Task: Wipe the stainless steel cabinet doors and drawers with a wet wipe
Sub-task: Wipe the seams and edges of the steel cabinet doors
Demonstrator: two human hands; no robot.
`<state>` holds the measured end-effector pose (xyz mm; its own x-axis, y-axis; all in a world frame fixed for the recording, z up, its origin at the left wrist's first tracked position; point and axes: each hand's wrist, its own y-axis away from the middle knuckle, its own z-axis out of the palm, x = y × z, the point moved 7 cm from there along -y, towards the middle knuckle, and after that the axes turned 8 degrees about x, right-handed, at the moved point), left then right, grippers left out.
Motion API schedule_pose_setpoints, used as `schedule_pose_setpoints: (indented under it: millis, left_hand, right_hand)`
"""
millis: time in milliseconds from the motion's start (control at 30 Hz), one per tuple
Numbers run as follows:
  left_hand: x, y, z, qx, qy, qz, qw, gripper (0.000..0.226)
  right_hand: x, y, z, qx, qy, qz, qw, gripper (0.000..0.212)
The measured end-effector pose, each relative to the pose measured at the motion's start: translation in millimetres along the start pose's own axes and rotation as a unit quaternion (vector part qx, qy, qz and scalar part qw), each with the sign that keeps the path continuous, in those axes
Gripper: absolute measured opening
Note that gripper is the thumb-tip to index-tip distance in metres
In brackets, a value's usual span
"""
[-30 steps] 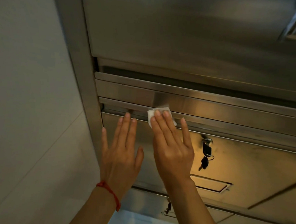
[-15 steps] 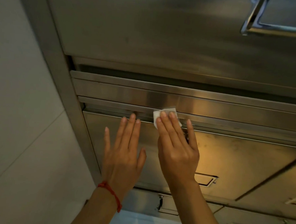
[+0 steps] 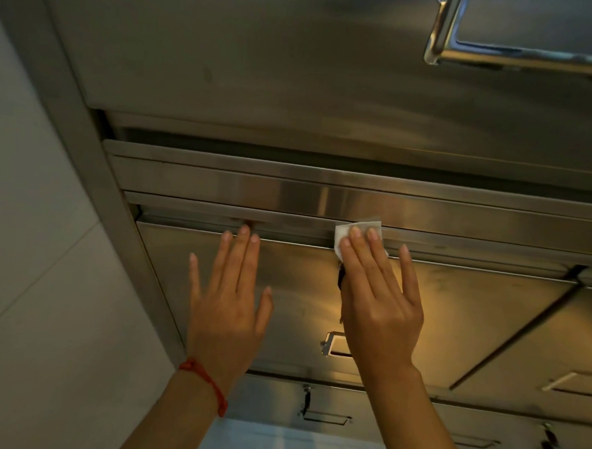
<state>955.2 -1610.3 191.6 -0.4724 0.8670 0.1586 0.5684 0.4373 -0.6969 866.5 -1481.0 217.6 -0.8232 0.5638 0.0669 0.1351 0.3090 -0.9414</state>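
A stainless steel cabinet fills the view, with a large upper door [image 3: 262,57] and a drawer front [image 3: 455,308] below a horizontal steel rail [image 3: 221,182]. My right hand [image 3: 379,307] lies flat with straight fingers, pressing a small white wet wipe [image 3: 350,234] against the drawer's top edge. It covers the lock and most of the hanging keys [image 3: 340,278]. My left hand [image 3: 228,303], with a red string at the wrist, rests flat on the drawer front to the left, fingertips at its top edge.
A shiny bar handle [image 3: 502,56] sits on the upper door at top right. A recessed pull [image 3: 331,344] shows beside my right wrist. Lower drawers [image 3: 326,408] with pulls lie beneath. A neighbouring drawer [image 3: 562,358] is at right. A pale tiled wall [image 3: 38,279] borders the cabinet's left frame.
My right hand has slid the wipe rightward along the drawer's top edge and now covers the lock and keys. The view has shifted, bringing the upper bar handle into sight.
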Motion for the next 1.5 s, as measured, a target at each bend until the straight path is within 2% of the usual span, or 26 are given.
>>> schedule_pose_setpoints:
  millis: [267, 533, 733, 967, 1167, 1500]
  left_hand:
    - [2, -1, -3, -0.001, -0.001, 0.006, 1.000, 0.060]
    - [1, 0, 0, 0.007, 0.022, -0.013, 1.000, 0.060]
    - [0, 1, 3, 0.010, 0.018, -0.015, 1.000, 0.060]
    - [0, 1, 3, 0.021, 0.036, -0.024, 0.999, 0.060]
    - [0, 2, 6, 0.045, 0.040, -0.029, 0.998, 0.059]
    - [-1, 1, 6, 0.048, 0.027, -0.015, 0.998, 0.060]
  right_hand:
    - [25, 4, -12, 0.000, 0.021, 0.015, 1.000, 0.030]
    - [25, 3, -20, 0.035, 0.006, 0.096, 0.995, 0.029]
    - [25, 3, -17, -0.005, 0.012, 0.025, 1.000, 0.032]
    - [32, 6, -20, 0.031, -0.006, 0.080, 0.996, 0.030]
    - [34, 3, -18, -0.017, -0.001, -0.006, 1.000, 0.032]
    - [81, 17, -35, 0.012, 0.012, 0.042, 0.999, 0.030]
